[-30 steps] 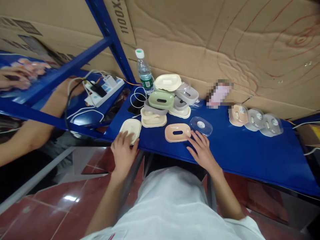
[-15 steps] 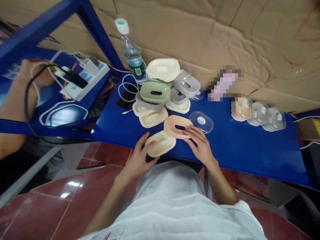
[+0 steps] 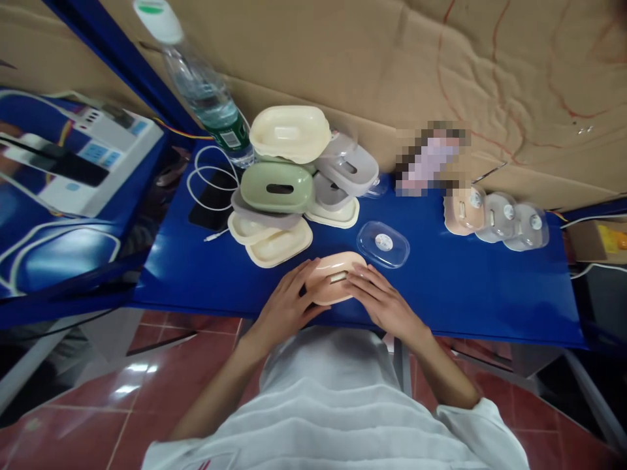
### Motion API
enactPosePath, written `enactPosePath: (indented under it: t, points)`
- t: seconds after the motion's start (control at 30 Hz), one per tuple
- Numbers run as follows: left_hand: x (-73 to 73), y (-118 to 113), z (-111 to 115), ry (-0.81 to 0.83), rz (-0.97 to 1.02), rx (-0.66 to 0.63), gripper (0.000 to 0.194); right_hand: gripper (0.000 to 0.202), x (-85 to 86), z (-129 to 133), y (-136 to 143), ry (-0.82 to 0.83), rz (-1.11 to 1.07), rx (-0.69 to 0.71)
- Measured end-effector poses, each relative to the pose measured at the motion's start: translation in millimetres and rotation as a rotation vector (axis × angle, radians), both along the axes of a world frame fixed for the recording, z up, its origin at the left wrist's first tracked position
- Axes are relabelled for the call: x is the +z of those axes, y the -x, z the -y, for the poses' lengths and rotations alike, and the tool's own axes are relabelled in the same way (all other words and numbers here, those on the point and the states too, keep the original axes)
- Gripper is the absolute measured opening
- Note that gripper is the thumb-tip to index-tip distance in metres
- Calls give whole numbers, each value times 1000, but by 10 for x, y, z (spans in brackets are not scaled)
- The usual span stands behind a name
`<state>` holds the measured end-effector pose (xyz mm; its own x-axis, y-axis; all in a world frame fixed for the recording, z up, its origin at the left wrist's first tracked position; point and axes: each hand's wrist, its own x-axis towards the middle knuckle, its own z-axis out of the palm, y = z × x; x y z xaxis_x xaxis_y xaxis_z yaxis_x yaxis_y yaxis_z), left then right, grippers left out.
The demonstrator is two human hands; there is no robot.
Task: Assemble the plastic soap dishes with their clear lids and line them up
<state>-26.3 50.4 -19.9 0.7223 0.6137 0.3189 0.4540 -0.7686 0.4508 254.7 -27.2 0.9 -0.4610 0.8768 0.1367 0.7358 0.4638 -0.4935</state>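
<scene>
At the front of the table, both hands surround a peach oval plastic box cover (image 3: 329, 264) with a slot in its top. It now sits over the cream base, which is mostly hidden; something pale shows through the slot. My left hand (image 3: 289, 297) grips the left end, fingers on top and thumb at the near side. On the right end, my right hand (image 3: 382, 300) has its fingers bent over the top near the slot. A clear oval lid (image 3: 383, 245) with a round white sticker lies just behind my right hand.
Back left, a pile holds a green slotted cover (image 3: 277, 187), a grey slotted cover (image 3: 350, 168) and cream trays (image 3: 290, 134). Behind it stands a water bottle (image 3: 210, 108); a phone (image 3: 210, 202) and white cable lie beside. Three lidded boxes (image 3: 496, 217) line the back right. A power strip (image 3: 100, 163) is far left.
The peach cover has come down onto the cream base, and my hands have closed in on both ends. The view has shifted, and the other person's arm at far left is mostly out of sight.
</scene>
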Motion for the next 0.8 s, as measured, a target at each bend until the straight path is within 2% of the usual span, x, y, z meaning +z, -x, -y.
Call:
enactPosePath:
  t: [0.13,0.3,0.5,0.57,0.7,0.8]
  points:
    - [-12,28,61,34,-23,12,60,63,-28,-13,-65,-37,39,44]
    - [15,8,93,51,-23,-8,60,46,-101,36,-48,-198,145,49]
    - [26,-28,94,-29,-62,-23,66,43,-103,39,-75,-278,214,58]
    - [40,12,68,-40,-71,-26,63,47,-52,-26,-219,-303,227,-13]
    - [74,125,60,-33,-65,41,54,68,-8,-244,-637,-252,264,-307]
    - [77,107,125,-1,-45,119,55,67,-86,-416,-838,-173,223,-356]
